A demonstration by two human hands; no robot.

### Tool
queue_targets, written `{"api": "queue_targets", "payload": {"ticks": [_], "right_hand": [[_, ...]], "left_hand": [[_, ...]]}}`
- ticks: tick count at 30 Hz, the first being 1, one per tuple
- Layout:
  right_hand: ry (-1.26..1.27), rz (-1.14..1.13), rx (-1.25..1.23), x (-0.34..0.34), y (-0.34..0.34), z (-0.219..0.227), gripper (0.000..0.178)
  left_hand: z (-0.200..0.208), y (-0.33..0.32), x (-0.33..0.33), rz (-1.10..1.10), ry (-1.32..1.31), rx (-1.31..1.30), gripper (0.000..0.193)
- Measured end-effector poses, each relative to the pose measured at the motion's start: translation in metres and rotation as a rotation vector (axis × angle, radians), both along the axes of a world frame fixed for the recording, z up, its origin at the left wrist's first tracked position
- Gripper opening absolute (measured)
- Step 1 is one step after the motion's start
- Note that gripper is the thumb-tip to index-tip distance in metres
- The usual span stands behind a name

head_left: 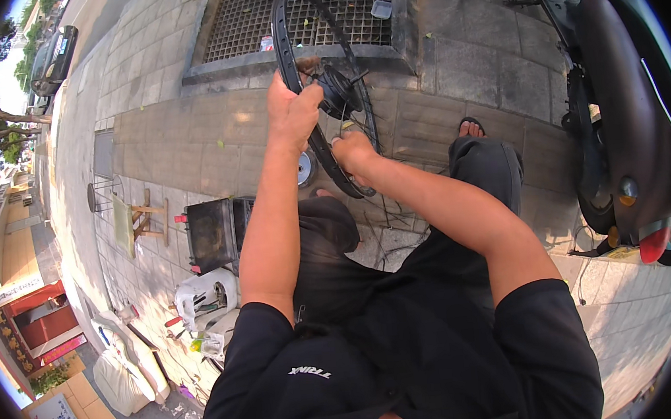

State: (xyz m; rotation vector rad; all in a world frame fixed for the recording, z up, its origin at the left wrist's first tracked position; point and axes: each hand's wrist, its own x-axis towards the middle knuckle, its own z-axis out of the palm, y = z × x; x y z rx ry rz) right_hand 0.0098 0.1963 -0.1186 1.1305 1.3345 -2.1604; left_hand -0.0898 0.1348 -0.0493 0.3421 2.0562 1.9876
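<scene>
A black wheel rim (283,42) stands tilted in front of me, with a dark hub (335,91) inside it and an axle end pointing right. My left hand (293,111) is closed round the rim's left side, near the hub. Lower down, my right hand (353,154) is closed against the inside of the rim, beside the thin spokes. Whatever its fingers pinch is hidden. Several loose thin spokes or wires (388,219) trail on the paving below the wheel. Behind the rim's lower part lies a round silver disc (304,169), partly covered by my left arm.
An open black toolbox (208,235) and a white container with tools (206,294) stand at my left, near a small folding stool (139,221). A dark scooter (627,120) fills the right side. Ahead, a metal grating (231,23) has a raised stone edge.
</scene>
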Motion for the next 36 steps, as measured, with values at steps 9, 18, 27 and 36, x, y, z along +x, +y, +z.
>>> {"api": "queue_targets", "payload": {"ticks": [9, 18, 27, 36], "right_hand": [[0.073, -0.070, -0.085, 0.010, -0.004, -0.024, 0.031], [0.092, -0.146, -0.142, 0.011, -0.017, -0.047, 0.033], [0.192, 0.015, 0.489, 0.021, -0.020, -0.062, 0.034], [0.051, -0.049, -0.001, 0.001, 0.001, -0.040, 0.025]], "left_hand": [[0.010, -0.002, 0.001, 0.057, -0.060, -0.079, 0.046], [0.020, -0.002, 0.009, 0.096, -0.081, -0.019, 0.043], [0.018, -0.005, 0.009, 0.093, -0.100, -0.018, 0.043], [0.014, -0.016, 0.004, 0.094, -0.070, -0.018, 0.046]]}}
